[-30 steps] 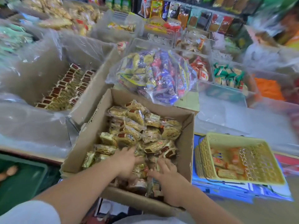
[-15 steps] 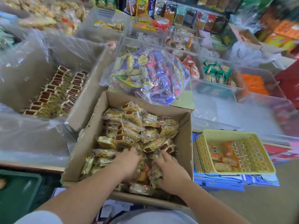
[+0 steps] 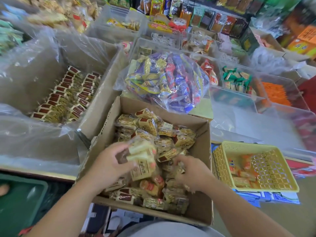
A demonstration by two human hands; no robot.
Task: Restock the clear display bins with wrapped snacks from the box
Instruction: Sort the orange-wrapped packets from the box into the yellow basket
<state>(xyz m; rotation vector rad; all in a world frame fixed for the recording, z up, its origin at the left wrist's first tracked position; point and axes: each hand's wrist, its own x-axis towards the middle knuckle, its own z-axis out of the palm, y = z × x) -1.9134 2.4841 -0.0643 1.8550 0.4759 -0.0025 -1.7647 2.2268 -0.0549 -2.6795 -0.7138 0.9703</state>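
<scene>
While the left hand (image 3: 109,166) grips a bunch of snacks (image 3: 142,156) just over the box (image 3: 201,151), the right hand (image 3: 193,171) rests down in the pile beside it. Whether it holds any cannot be told. Clear bins (image 3: 256,124) sit past both hands.

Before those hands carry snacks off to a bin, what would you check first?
1. Left hand grips a bunch of wrapped snacks: ok.
2. Right hand has a pack: cannot tell, fingers sit among packs.
3. Bunch held over the cardboard box: ok.
4. Space in the plastic-lined bin with matching packs: ok, partly filled.
5. Nothing slipping from the bunch: cannot tell, blurred.
</scene>
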